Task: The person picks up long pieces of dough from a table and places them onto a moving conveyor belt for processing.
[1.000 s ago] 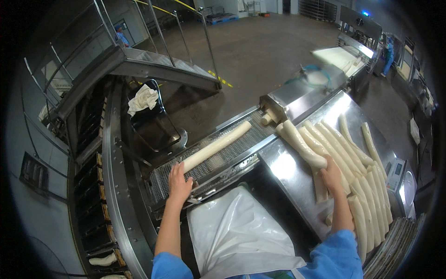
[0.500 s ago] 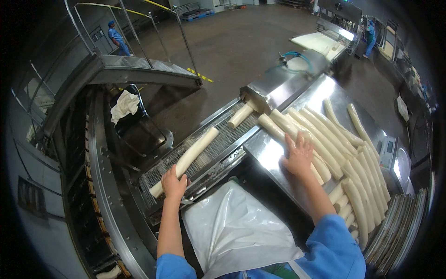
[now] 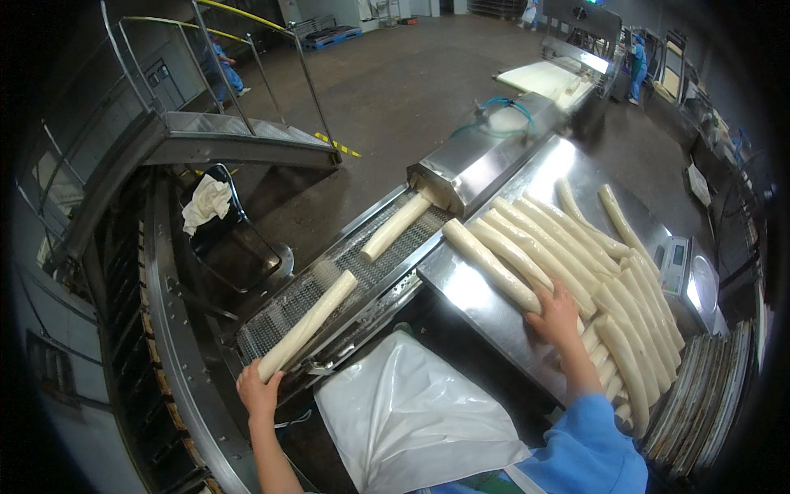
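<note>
While your left hand grasps near end of dough roll on belt, right hand touches rolls on table, grip unclear; uneven left-hand pull might stretch dough roll.

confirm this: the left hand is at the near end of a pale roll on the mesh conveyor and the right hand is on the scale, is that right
The right hand is not on the scale: the head view shows it on the pale rolls on the metal table. The left hand is at the near end of a pale roll on the mesh conveyor.
</note>
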A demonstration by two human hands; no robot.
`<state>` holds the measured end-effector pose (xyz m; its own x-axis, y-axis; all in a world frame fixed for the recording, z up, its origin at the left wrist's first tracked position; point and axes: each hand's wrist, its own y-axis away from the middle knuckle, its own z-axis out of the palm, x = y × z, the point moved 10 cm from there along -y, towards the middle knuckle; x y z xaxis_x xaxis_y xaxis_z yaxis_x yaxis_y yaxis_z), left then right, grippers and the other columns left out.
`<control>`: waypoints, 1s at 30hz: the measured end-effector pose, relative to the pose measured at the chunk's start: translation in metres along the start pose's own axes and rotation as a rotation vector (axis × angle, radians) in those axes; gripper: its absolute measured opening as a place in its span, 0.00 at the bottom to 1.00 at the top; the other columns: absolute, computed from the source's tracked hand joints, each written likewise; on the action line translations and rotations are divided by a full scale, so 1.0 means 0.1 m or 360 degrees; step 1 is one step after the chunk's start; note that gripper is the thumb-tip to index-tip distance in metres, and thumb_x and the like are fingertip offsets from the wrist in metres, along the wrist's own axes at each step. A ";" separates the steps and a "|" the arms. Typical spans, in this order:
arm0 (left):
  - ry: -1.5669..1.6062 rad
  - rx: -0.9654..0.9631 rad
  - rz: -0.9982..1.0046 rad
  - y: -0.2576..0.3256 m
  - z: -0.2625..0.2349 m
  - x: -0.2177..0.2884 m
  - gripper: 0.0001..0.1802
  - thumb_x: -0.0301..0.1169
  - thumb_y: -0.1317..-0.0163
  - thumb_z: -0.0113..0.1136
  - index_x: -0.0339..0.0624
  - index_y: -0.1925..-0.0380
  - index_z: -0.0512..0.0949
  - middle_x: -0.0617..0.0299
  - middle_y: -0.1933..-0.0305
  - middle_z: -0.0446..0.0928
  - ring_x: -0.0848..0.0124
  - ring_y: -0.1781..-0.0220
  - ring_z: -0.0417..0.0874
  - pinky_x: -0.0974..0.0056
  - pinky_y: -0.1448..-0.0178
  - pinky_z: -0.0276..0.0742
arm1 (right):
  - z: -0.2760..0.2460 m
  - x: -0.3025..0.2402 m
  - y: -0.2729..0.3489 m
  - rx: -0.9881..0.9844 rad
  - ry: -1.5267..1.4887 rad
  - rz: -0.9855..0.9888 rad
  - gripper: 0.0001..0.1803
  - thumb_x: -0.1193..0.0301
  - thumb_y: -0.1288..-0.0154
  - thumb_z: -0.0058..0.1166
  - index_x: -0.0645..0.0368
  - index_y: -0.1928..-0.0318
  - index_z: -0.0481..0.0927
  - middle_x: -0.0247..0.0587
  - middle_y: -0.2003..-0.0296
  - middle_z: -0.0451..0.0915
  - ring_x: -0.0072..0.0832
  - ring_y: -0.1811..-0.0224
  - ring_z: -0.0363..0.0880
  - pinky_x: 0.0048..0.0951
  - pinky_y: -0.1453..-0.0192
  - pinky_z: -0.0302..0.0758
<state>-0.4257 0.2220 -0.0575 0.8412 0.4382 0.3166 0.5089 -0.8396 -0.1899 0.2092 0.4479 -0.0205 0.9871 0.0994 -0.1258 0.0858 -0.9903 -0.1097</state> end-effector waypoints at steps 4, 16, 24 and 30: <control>0.0018 0.0044 -0.0198 0.26 -0.09 -0.25 0.28 0.34 0.50 0.76 0.39 0.49 0.79 0.49 0.53 0.80 0.48 0.48 0.79 0.48 0.43 0.73 | -0.12 0.00 0.28 -0.0050 0.0044 0.0137 0.31 0.53 0.50 0.69 0.50 0.45 0.80 0.59 0.32 0.64 0.55 0.34 0.65 0.56 0.38 0.68; 0.2037 -0.0758 -0.0790 0.79 0.40 1.17 0.11 0.25 0.38 0.61 0.37 0.56 0.74 0.63 0.71 0.76 0.73 0.75 0.78 0.65 0.71 0.75 | -0.22 -0.91 0.35 0.0405 -0.0590 -0.0367 0.27 0.68 0.46 0.68 0.58 0.45 0.78 0.63 0.37 0.68 0.57 0.34 0.67 0.54 0.31 0.65; 0.2479 -0.1855 0.0265 0.59 -0.19 3.34 0.38 0.39 0.36 0.65 0.28 0.32 0.64 0.55 0.64 0.79 0.70 0.67 0.81 0.66 0.61 0.79 | -0.29 -2.39 0.41 -0.0281 -0.1890 -0.0631 0.31 0.72 0.44 0.67 0.59 0.39 0.73 0.53 0.44 0.76 0.45 0.42 0.78 0.38 0.39 0.75; 0.2773 -0.1587 0.0425 0.18 -0.05 3.42 0.46 0.63 0.28 0.44 0.34 0.27 0.57 0.46 0.34 0.73 0.64 0.40 0.79 0.62 0.37 0.75 | -0.16 -1.32 0.15 -0.0273 -0.1383 -0.0089 0.25 0.70 0.46 0.65 0.62 0.46 0.78 0.55 0.57 0.84 0.44 0.54 0.85 0.40 0.48 0.79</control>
<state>-0.1299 0.3556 0.0523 -0.4840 0.0946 0.8699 -0.3448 -0.9343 -0.0902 0.0830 0.4182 0.0106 0.5350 0.1178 -0.8366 0.2184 -0.9759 0.0023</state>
